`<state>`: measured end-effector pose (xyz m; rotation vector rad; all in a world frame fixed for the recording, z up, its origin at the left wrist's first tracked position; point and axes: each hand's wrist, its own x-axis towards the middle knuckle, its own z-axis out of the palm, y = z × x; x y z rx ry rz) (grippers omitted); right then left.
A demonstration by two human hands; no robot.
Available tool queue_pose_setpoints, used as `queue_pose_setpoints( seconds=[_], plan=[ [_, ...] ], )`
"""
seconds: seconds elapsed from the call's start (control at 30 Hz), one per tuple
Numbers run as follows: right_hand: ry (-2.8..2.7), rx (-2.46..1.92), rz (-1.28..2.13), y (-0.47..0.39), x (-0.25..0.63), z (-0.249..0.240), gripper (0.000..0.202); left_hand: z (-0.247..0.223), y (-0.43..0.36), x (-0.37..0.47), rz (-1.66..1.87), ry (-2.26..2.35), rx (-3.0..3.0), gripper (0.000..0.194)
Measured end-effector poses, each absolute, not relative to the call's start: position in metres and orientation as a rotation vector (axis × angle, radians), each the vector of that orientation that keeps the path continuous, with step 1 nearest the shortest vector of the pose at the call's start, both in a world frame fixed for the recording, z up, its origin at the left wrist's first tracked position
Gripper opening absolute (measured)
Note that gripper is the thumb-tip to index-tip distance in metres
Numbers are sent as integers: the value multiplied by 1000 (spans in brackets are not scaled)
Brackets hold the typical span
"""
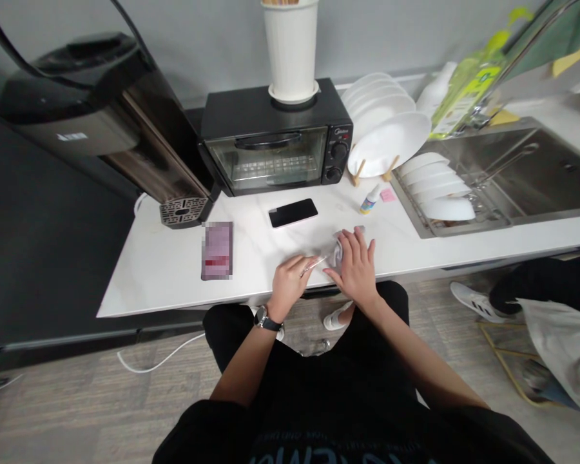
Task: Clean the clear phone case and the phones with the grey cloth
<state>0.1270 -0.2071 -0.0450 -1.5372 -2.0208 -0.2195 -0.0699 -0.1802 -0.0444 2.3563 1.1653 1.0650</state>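
My left hand (288, 281), with a black-strapped watch at its wrist, is closed on a thin clear shiny object (319, 261) near the counter's front edge. The object points toward my right hand; its exact kind is unclear. My right hand (356, 265) rests over a crumpled light grey cloth (338, 253), fingers stretched out and thumb apart. Part of the cloth is hidden under the palm. Beyond that hand stands a small spray bottle (370, 199) with a blue and yellow label, beside a pink slip (388, 194). A black-screened phone (294, 213) lies flat behind my left hand.
A black toaster oven (275, 138) carries a white pot (292, 51). A drinks dispenser (120, 122) and a blurred purple item (217, 250) are left. Plates in a rack (389, 138) and a sink (526, 161) with dishes are right. Another person's shoe (476, 301) shows below.
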Motion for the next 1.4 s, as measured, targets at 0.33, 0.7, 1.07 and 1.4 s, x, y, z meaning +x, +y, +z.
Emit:
queue_pose_setpoints(
  seconds=[0.33,0.7,1.07,1.4],
  plan=[
    [-2103,-1409,-203,-207,124,-46,77,-47,-180,-71,1082,1169,2369,23],
    [-2034,-1399,-226,-215,124,-51,61,-45,-181,-71,1065,1102,2372,23],
    [-2060,-1394,-211,-208,110,-49,66,-45,-180,-72,1065,1111,2341,22],
    [-2139,-1373,-110,-210,103,-48,73,-44,-177,-73,1106,1098,2309,23]
  ],
)
